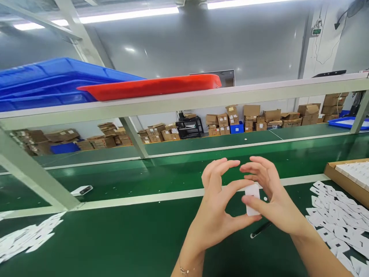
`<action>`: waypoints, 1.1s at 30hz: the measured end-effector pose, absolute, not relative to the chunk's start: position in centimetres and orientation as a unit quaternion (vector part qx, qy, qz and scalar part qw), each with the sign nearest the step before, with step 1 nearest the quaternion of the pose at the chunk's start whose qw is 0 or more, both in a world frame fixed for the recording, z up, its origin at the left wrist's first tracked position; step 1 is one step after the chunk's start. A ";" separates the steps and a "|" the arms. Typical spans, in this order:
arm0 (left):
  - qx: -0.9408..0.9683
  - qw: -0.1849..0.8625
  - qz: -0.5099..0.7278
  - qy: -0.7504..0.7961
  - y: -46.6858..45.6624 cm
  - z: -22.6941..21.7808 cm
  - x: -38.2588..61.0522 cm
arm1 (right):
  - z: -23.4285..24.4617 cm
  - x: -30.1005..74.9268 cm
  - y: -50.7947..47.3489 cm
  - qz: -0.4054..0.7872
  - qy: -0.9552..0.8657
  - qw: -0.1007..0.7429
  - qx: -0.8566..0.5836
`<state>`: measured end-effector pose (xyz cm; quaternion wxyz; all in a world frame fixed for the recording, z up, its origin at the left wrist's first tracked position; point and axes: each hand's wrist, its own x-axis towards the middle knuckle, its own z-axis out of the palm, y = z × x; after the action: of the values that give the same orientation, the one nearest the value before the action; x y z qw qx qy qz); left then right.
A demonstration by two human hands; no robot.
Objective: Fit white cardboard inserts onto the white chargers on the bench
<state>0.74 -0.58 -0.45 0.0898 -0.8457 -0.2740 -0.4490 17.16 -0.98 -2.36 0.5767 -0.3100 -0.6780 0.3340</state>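
Observation:
Both of my hands hold one small white rounded block [252, 209] in front of me, above the green table. My left hand [220, 204] pinches it at top and bottom between index finger and thumb, its other fingers raised and curved. From the right side, my right hand [271, 194] grips the same block, with its thumb across the front face; the fingers behind it are partly hidden. Just below my right hand lies a dark pen-like tool [261, 229] with a pale tip. What the block is exactly I cannot make out.
Flat white cut-out pieces [340, 215] are heaped at right, beside a cardboard tray [346, 181] of white blocks. More white pieces [29, 234] lie at left. A white device [82, 190] sits beyond the rail. Overhead, a shelf carries blue trays [57, 80] and a red tray [158, 85].

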 end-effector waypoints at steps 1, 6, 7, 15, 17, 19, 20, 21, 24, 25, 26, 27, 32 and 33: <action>-0.849 0.087 -0.446 -0.269 -0.5 -0.5 0.9 | -2.2 17.4 -0.7 0.315 -0.667 0.602 -0.306; -0.845 0.039 -0.463 -0.264 0.0 -0.9 1.1 | -1.8 19.5 0.8 0.300 -0.577 0.672 -0.355; -0.841 0.031 -0.471 -0.265 0.1 -1.0 1.1 | -1.8 19.9 0.8 0.311 -0.573 0.655 -0.382; -0.817 0.010 -0.503 -0.280 0.5 -1.1 0.9 | -1.2 20.6 -0.6 0.383 -0.663 0.524 -0.373; -0.814 0.013 -0.509 -0.279 0.5 -1.1 0.9 | -1.0 20.2 -0.9 0.393 -0.688 0.485 -0.369; -0.813 0.019 -0.511 -0.279 0.5 -1.1 1.0 | -0.8 19.8 -1.2 0.390 -0.708 0.464 -0.362; -0.813 0.023 -0.510 -0.282 0.5 -1.1 1.1 | -0.7 19.6 -1.3 0.387 -0.717 0.456 -0.359; -0.811 0.030 -0.510 -0.285 0.5 -1.1 1.2 | -0.6 19.4 -1.5 0.384 -0.722 0.450 -0.359; -0.803 0.057 -0.512 -0.300 0.5 -1.1 1.4 | -0.5 19.0 -1.6 0.370 -0.721 0.453 -0.371; -0.803 0.062 -0.508 -0.304 0.5 -1.1 1.4 | -0.5 18.9 -1.6 0.364 -0.716 0.460 -0.377; -0.808 0.059 -0.500 -0.307 0.5 -1.1 1.5 | -0.5 19.0 -1.6 0.357 -0.713 0.468 -0.381; -0.814 0.049 -0.490 -0.309 0.5 -1.2 1.6 | -0.6 19.0 -1.6 0.350 -0.710 0.476 -0.384; -0.807 -0.063 -0.487 -0.328 0.7 -1.4 2.0 | -0.7 19.5 -1.5 0.325 -0.729 0.452 -0.398; -0.801 -0.087 -0.492 -0.329 0.8 -1.5 2.1 | -0.7 19.5 -1.5 0.322 -0.734 0.445 -0.399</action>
<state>2.11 0.75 -1.46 -0.0871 -0.8012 -0.3293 -0.4920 19.53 -1.51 -0.68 0.4454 -0.3990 -0.7341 0.3217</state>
